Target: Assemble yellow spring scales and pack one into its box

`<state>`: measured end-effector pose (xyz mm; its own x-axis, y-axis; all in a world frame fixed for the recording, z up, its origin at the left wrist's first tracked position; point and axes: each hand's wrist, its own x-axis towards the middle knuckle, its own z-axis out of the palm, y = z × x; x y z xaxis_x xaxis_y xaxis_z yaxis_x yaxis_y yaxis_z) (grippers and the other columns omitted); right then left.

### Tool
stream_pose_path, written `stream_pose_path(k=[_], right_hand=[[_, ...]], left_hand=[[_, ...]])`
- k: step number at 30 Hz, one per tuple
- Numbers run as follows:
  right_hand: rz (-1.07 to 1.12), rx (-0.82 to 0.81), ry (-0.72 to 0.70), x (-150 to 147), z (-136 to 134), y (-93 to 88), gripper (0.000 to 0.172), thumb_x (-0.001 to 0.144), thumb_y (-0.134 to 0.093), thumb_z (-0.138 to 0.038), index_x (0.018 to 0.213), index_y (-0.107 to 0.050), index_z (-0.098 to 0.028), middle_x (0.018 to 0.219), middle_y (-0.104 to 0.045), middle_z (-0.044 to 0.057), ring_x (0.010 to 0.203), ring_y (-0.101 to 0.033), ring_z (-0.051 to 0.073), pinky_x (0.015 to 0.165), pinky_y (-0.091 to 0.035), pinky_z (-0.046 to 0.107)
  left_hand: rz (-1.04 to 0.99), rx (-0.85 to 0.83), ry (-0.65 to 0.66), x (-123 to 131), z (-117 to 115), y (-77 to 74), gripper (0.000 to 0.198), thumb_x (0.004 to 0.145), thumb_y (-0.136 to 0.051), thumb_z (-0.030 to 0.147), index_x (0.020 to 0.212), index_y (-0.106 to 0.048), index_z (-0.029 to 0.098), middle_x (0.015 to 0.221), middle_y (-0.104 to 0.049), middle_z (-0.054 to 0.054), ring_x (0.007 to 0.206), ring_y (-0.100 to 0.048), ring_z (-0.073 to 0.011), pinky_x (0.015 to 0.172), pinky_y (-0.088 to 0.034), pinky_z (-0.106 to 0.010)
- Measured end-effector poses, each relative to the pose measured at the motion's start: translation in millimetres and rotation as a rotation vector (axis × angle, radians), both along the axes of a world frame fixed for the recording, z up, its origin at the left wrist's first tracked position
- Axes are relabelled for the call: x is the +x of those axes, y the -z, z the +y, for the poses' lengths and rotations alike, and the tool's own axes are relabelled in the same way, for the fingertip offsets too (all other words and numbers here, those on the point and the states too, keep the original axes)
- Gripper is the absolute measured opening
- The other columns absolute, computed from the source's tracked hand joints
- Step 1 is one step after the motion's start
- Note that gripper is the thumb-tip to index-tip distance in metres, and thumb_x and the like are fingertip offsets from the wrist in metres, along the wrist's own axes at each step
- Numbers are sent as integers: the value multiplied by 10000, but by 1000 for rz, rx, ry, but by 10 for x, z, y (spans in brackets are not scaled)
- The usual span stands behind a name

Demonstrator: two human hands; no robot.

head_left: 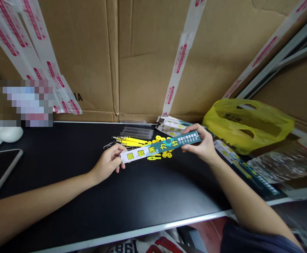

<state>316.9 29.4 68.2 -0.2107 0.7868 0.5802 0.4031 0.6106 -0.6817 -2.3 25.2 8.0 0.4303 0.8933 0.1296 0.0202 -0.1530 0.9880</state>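
A long, narrow cardboard box (pixel 157 149), white at one end and dark green at the other, with yellow printed characters, is held level above the black table. Its white end is between the fingers of my left hand (pixel 109 160). My right hand (pixel 202 144) grips the green end, thumb below and fingers over the top. Behind the box lie yellow rods with metal hooks (pixel 130 141), clear plastic tubes (pixel 137 133) and small yellow round caps (pixel 158 138), partly hidden by it. A flat yellow piece (pixel 154 158) lies just in front.
Similar boxes (pixel 173 124) are piled at the back, and more boxes (pixel 248 168) lie at the right beside a clear plastic bottle (pixel 287 160). A yellow plastic bag (pixel 248 123) stands behind them. A phone (pixel 0 172) rests at the left. Cardboard (pixel 142 63) walls the table's back.
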Motion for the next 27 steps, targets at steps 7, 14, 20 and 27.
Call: stream_pose_path(k=[7, 14, 20, 27], right_hand=[[530, -557, -339, -362, -126, 222, 440, 706, -682, -509, 991, -507, -225, 609, -519, -51, 448, -518, 112, 364, -470, 235], [682, -561, -183, -376, -87, 174, 342, 729, -597, -480, 903, -589, -186, 498, -486, -52, 421, -518, 127, 369, -478, 240], [731, -640, -146, -348, -8, 180, 311, 689, -599, -501, 730, -551, -196, 453, -476, -47, 396, -500, 120, 347, -448, 219], [755, -627, -89, -322, 25, 207, 341, 678, -614, -504, 604, -490, -196, 440, -460, -43, 393, -479, 112, 346, -441, 221]], left_hand=[[52, 1, 41, 11, -34, -13, 233, 705, -460, 147, 937, -468, 166, 843, -603, -13, 578, -571, -91, 388, -413, -153], [90, -6, 91, 33, -66, -7, 237, 737, -450, 124, 970, -476, 162, 823, -627, -26, 611, -597, -110, 414, -419, -160], [161, 223, 30, 18, -129, -33, 298, 763, -487, 84, 1030, -414, 197, 963, -606, -33, 739, -609, -115, 542, -465, -188], [208, 645, -87, -21, -151, -71, 241, 821, -456, 93, 1022, -534, 199, 1105, -498, -68, 1048, -511, -188, 720, -489, -257]])
